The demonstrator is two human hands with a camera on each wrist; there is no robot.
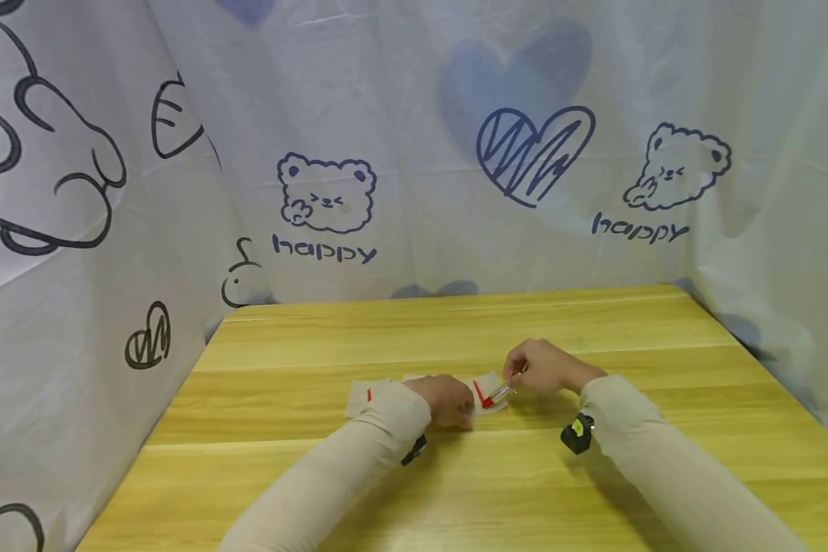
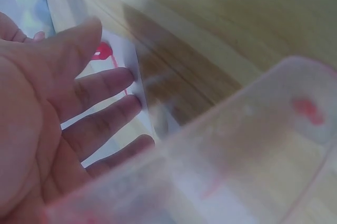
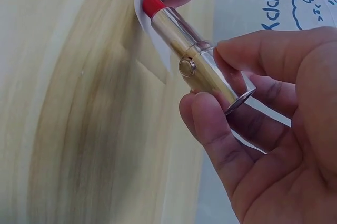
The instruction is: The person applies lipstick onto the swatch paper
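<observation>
My right hand [image 1: 541, 366] holds a lipstick [image 3: 195, 55] between thumb and fingers. Its tube is shiny gold with a small round knob on the side, and its red tip points toward my left hand. In the head view, that tip overlaps the lower part of a red check-like stroke on the right-hand white paper [image 1: 481, 386]. My left hand [image 1: 448, 400] lies at this paper's left side; in the left wrist view its fingers [image 2: 100, 124] are fairly straight, spread over the white sheet. A red patch and a thin red line show on the sheet beside the thumb.
Another white paper [image 1: 359, 391] with a short red mark lies left of my left hand, partly behind the sleeve. The wooden table [image 1: 497, 483] runs back to a white curtain [image 1: 414, 92] with drawn bears and hearts. Blurred translucent plastic [image 2: 253, 145] crosses the left wrist view.
</observation>
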